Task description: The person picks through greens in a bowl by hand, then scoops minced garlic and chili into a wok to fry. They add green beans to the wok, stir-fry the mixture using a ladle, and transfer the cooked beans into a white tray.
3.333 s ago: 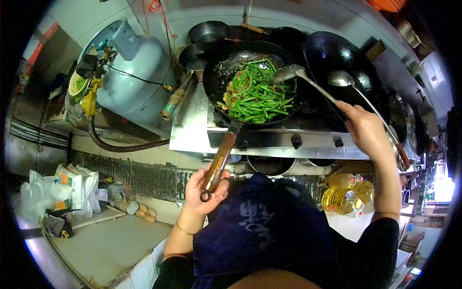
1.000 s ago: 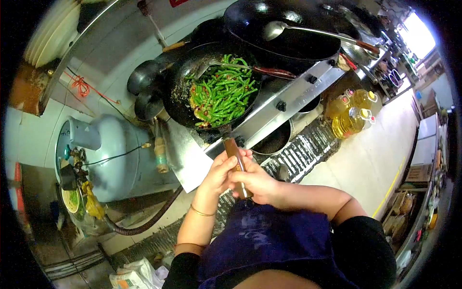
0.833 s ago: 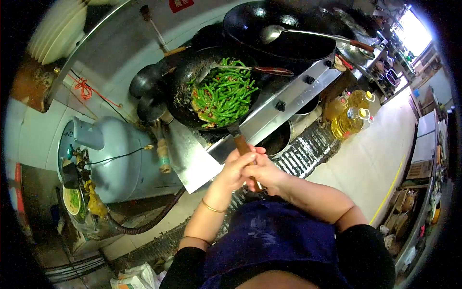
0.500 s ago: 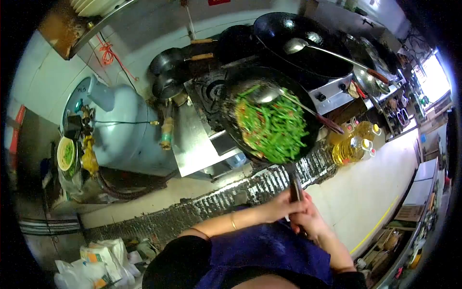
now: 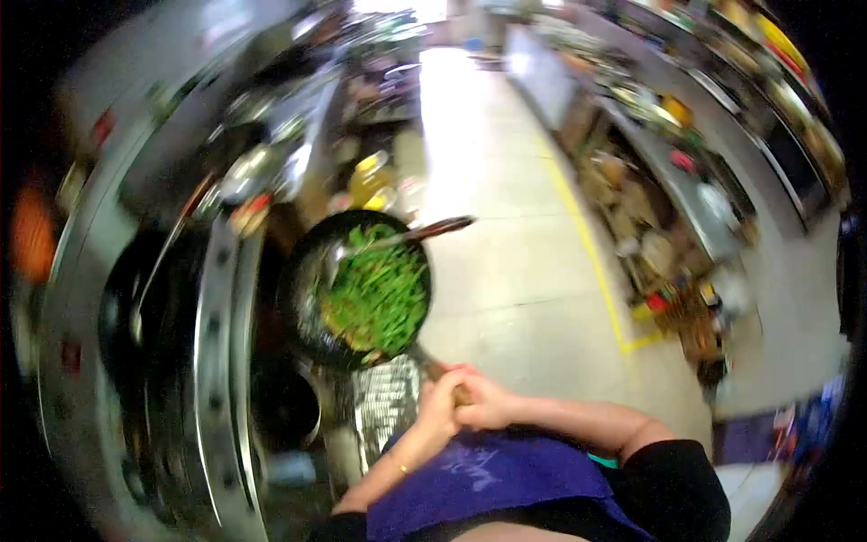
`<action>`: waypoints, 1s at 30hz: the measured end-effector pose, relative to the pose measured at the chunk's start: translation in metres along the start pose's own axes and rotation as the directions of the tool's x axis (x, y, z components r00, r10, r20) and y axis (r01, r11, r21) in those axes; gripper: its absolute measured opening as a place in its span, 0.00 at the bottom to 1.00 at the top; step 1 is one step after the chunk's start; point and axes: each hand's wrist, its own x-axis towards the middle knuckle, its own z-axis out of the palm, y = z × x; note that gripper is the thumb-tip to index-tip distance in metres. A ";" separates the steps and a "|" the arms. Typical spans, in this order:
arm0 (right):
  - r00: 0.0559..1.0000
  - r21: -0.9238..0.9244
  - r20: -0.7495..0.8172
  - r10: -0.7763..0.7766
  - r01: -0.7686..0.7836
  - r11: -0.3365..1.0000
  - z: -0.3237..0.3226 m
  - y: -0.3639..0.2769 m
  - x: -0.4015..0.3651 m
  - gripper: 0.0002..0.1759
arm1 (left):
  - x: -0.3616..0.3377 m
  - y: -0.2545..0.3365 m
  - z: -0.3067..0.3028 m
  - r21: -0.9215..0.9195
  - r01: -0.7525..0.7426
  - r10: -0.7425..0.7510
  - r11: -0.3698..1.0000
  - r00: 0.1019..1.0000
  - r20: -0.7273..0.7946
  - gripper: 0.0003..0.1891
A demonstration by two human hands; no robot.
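Observation:
Both hands grip the handle of a black wok (image 5: 302,298). My left hand (image 5: 440,404) and my right hand (image 5: 488,397) are wrapped round it, one against the other, in front of my purple apron (image 5: 506,483). Inside the wok lies a heap of chopped green vegetables (image 5: 379,294) with small reddish bits. A ladle (image 5: 433,228) rests in the wok, its dark handle sticking out over the far right rim. The wok is held off the stove, above the floor.
The stove edge (image 5: 212,352) runs along the left, with a large dark wok and another ladle on it. Oil bottles (image 5: 370,181) stand beyond my wok. A floor aisle (image 5: 506,208) with a yellow line stretches ahead. Shelving (image 5: 632,199) lines the right. Motion blurs the surroundings.
My body and view have turned to the right, toward the aisle. The wok has moved with my hands away from the burner, with vegetables and ladle still inside.

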 end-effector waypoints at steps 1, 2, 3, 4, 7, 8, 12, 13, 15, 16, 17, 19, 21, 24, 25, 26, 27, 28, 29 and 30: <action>0.981 0.090 0.034 0.193 -0.195 0.977 -0.020 -0.018 -0.004 0.31 | 0.018 -0.001 0.015 0.045 0.029 -0.029 0.999 1.000 -0.013 0.09; 0.987 0.087 -0.122 0.105 -0.095 0.992 -0.031 0.009 0.001 0.30 | 0.037 -0.003 0.028 0.082 0.045 -0.042 0.996 0.998 -0.039 0.09; 0.980 0.153 -0.092 0.177 -0.161 0.975 -0.054 0.003 -0.001 0.31 | 0.061 -0.012 0.038 0.059 0.041 -0.040 0.997 0.999 -0.019 0.10; 0.968 0.211 -0.041 0.247 -0.233 0.949 -0.062 -0.007 0.008 0.32 | 0.074 -0.003 0.039 0.093 0.041 -0.042 0.995 0.999 0.009 0.10; 0.969 0.087 -0.244 0.028 -0.007 0.996 -0.100 0.041 0.037 0.36 | 0.130 -0.001 0.064 0.173 0.061 -0.070 0.983 0.997 0.044 0.09; 0.936 -0.009 -0.344 -0.079 0.081 0.997 -0.114 0.058 0.049 0.36 | 0.145 0.004 0.078 0.219 0.079 -0.094 0.973 0.994 0.056 0.09; 0.885 0.142 -0.465 0.015 0.058 0.988 -0.200 0.043 0.079 0.40 | 0.234 0.025 0.132 0.371 0.177 -0.231 0.911 0.967 0.106 0.08; 0.894 0.239 -0.443 0.074 0.038 0.970 -0.223 0.038 0.089 0.41 | 0.254 0.034 0.140 0.390 0.181 -0.244 0.903 0.962 0.119 0.07; 0.857 0.286 -0.503 0.109 0.046 0.957 -0.266 0.027 0.115 0.44 | 0.306 0.056 0.179 0.435 0.169 -0.273 0.884 0.943 0.190 0.06; 0.827 0.276 -0.543 0.141 0.017 0.961 -0.289 0.026 0.121 0.44 | 0.329 0.056 0.203 0.433 0.167 -0.289 0.886 0.929 0.232 0.05; 0.797 0.272 -0.580 0.165 -0.001 0.962 -0.309 0.026 0.133 0.45 | 0.354 0.057 0.223 0.449 0.169 -0.312 0.877 0.912 0.266 0.05; 0.735 0.331 -0.641 0.219 0.008 0.944 -0.347 0.029 0.141 0.43 | 0.397 0.056 0.248 0.516 0.190 -0.390 0.835 0.866 0.313 0.04; 0.698 0.444 -0.645 0.312 0.010 0.896 -0.392 0.031 0.135 0.42 | 0.424 0.049 0.295 0.582 0.233 -0.496 0.779 0.797 0.345 0.04; 0.523 0.435 -0.791 0.318 0.115 0.893 -0.463 0.032 0.115 0.33 | 0.470 0.017 0.378 0.654 0.282 -0.627 0.702 0.679 0.381 0.03; 0.432 0.391 -0.848 0.307 0.120 0.912 -0.470 0.029 0.114 0.32 | 0.479 0.013 0.393 0.669 0.291 -0.663 0.684 0.630 0.404 0.04; 0.353 0.358 -0.888 0.296 0.124 0.925 -0.497 0.038 0.100 0.31 | 0.495 -0.010 0.421 0.700 0.295 -0.700 0.650 0.591 0.402 0.04; 0.388 0.457 -0.845 0.368 0.168 0.873 -0.519 0.045 0.086 0.29 | 0.506 -0.032 0.441 0.727 0.298 -0.733 0.619 0.552 0.398 0.04; 0.360 0.440 -0.864 0.352 0.197 0.876 -0.546 0.059 0.073 0.27 | 0.520 -0.055 0.470 0.749 0.299 -0.761 0.592 0.514 0.396 0.05; 0.314 0.471 -0.862 0.397 0.212 0.856 -0.570 0.071 0.057 0.27 | 0.526 -0.062 0.510 0.865 0.249 -0.858 0.436 0.405 0.316 0.06; 0.271 0.501 -0.857 0.438 0.241 0.831 -0.595 0.078 0.043 0.26 | 0.543 -0.093 0.528 0.840 0.324 -0.875 0.436 0.371 0.311 0.08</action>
